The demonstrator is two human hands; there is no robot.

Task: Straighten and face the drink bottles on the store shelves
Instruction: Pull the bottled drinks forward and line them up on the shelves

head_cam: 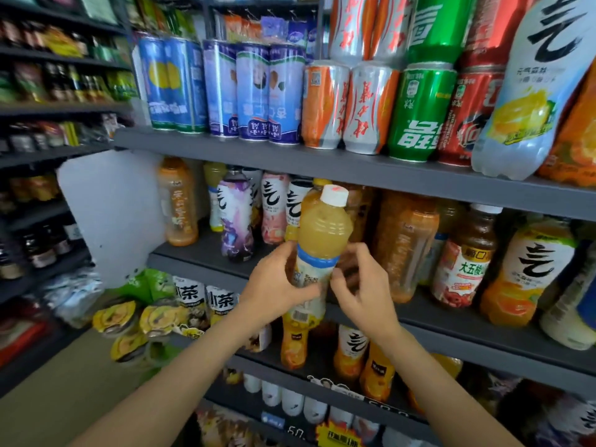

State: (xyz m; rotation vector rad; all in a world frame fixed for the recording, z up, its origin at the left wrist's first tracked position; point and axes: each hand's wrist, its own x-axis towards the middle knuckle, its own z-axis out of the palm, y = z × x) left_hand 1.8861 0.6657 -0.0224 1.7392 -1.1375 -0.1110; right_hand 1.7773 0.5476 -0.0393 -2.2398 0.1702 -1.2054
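Holding a yellow juice bottle (319,250) with white cap (335,195) upright, off the shelf, in front of the middle shelf (200,253). Left hand (277,285) grips its labelled lower body, fingers curled round. Right hand (361,285) sits just beside it, fingers loosely curled near the label; contact unclear through blur. Sparkling water bottles (274,211) stand behind; soda cans (364,108) fill the upper shelf (225,148).

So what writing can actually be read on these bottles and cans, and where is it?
"大五..." on the red-labelled bottle, last character unclear.
"茶" on the white packs.
"50." on a bottom-shelf price tag, partly cut off.
Held bottle, gripped by the left hand: label too blurred.
Top-shelf cans: print inverted, unreadable.
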